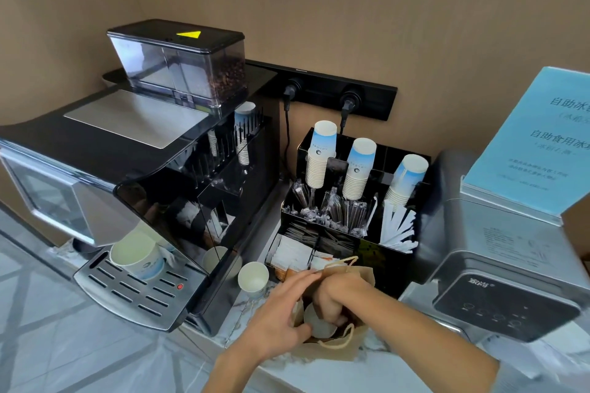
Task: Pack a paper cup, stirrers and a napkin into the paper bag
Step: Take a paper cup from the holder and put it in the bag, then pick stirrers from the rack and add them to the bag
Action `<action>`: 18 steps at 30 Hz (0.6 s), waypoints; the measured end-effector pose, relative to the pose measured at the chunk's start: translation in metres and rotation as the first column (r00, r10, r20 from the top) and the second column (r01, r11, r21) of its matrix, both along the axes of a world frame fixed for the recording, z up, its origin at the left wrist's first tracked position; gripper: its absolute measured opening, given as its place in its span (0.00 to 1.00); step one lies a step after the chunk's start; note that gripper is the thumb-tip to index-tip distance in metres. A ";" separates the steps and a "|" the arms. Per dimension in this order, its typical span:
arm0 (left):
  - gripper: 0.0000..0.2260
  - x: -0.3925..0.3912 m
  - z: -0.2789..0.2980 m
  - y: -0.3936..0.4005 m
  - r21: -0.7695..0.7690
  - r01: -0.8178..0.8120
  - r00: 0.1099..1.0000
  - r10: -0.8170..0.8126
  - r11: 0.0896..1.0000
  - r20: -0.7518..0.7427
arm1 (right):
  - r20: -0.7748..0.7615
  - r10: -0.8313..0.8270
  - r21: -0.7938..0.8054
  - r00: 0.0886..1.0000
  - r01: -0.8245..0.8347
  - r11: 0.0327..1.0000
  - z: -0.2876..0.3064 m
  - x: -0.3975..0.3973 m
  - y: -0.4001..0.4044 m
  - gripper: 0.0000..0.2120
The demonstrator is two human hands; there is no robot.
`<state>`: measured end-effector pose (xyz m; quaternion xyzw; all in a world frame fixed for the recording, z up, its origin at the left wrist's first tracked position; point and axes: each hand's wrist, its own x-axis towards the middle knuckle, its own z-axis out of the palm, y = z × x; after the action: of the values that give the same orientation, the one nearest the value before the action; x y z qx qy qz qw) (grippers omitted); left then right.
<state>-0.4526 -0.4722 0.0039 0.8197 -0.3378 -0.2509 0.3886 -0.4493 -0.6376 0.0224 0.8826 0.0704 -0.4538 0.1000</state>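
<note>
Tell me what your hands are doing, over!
Left hand holds paper bag open. Right hand inside it, gripping paper cup. Nothing blocking.

i see the paper bag standing at the counter's front edge, my left hand on its left rim and my right hand down inside, touching a paper cup. just behind it sits the organizer, with cup stacks at its back and stirrers in front of them. the coffee machine stands to the left, another appliance to the right. a loose cup lies left of the bag.
</note>
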 end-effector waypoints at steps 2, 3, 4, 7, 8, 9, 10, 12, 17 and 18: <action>0.38 0.002 -0.002 0.000 -0.003 -0.008 1.000 0.009 1.000 0.010 | -0.098 -0.005 0.024 0.995 0.008 1.000 0.026 0.002 0.006 0.19; 0.37 0.002 -0.001 0.000 -0.003 -0.010 1.000 0.010 1.000 0.011 | -0.081 -0.054 0.093 0.995 0.062 0.994 0.037 0.004 0.001 0.22; 0.36 0.002 -0.002 -0.001 0.001 -0.013 1.000 0.013 1.000 0.007 | -0.076 -0.082 0.178 0.994 0.094 0.979 0.048 0.006 -0.006 0.22; 0.36 0.000 0.000 -0.003 0.004 -0.021 1.000 0.021 1.000 0.017 | -0.061 -0.166 0.461 0.984 0.175 0.870 0.109 0.005 -0.031 0.18; 0.36 -0.001 0.000 -0.005 -0.002 -0.027 1.000 0.027 1.000 0.014 | -0.068 -0.249 0.560 0.966 0.243 0.792 0.122 0.005 -0.041 0.16; 0.36 -0.002 0.000 -0.006 -0.008 -0.035 0.999 0.035 0.999 0.001 | -0.075 -0.319 0.647 0.945 0.289 0.705 0.135 0.007 -0.049 0.14; 0.36 -0.003 0.000 -0.007 -0.018 -0.046 0.999 0.045 0.999 -0.015 | -0.080 -0.410 0.723 0.909 0.336 0.604 0.140 0.011 -0.055 0.12; 0.37 -0.004 0.000 -0.008 -0.033 -0.069 0.997 0.068 0.997 -0.047 | -0.044 -0.604 0.836 0.796 0.360 0.413 0.135 0.026 -0.066 0.10; 0.36 -0.004 0.003 -0.008 -0.018 -0.071 0.995 0.070 0.997 -0.072 | 0.203 -0.842 0.867 0.500 0.309 0.392 0.073 0.090 -0.062 0.11; 0.36 -0.004 0.003 -0.008 -0.016 -0.068 0.995 0.067 0.998 -0.068 | 0.220 -0.857 0.863 0.465 0.316 0.393 0.061 0.100 -0.061 0.11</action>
<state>-0.4567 -0.4797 0.0069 0.8180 -0.2989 -0.2622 0.4156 -0.3492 -0.6990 0.0839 0.8938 -0.1430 -0.0521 -0.4218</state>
